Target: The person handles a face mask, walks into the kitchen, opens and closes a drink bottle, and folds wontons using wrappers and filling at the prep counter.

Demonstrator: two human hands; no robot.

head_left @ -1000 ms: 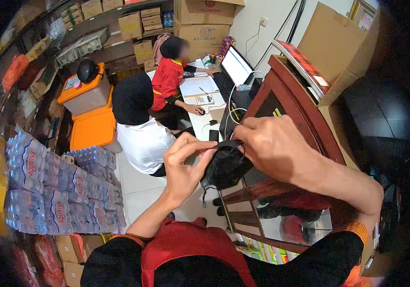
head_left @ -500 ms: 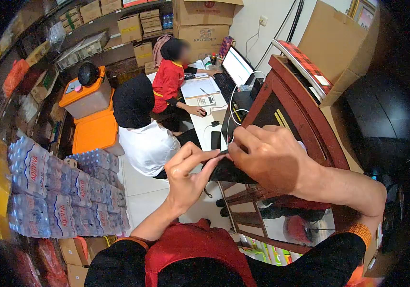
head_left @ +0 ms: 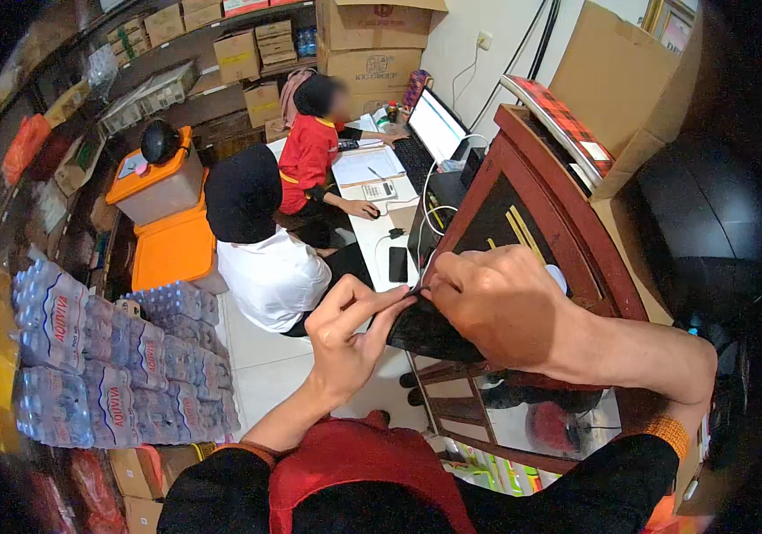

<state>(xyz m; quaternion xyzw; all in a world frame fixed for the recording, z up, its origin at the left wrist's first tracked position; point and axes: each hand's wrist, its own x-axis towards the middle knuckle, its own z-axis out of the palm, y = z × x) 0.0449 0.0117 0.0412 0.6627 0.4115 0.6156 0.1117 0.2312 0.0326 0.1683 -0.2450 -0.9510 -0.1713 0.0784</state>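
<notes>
In the head view my left hand (head_left: 345, 334) is closed, its thumb and index finger pinching the edge of a limp black thing (head_left: 434, 331). My right hand (head_left: 505, 303) is closed on the same edge, right beside the left fingertips. The black thing hangs below the fingers and looks like a plastic bag or cloth; I cannot tell which. Part of it is hidden behind my right hand. Just beyond the fingertips, a black phone (head_left: 398, 264) lies on the white desk (head_left: 372, 236).
Shrink-wrapped water bottles (head_left: 114, 356) are stacked on the left. A person in white (head_left: 270, 267) and another in red (head_left: 305, 160) sit at the desk with a laptop (head_left: 441, 125). A dark red wooden cabinet (head_left: 568, 222) stands to the right, and orange-lidded boxes (head_left: 172, 249) behind.
The view has shifted slightly, showing more of the phone. Both hands keep their pinch, and the black thing hangs a little lower and fuller beneath the fingers.
</notes>
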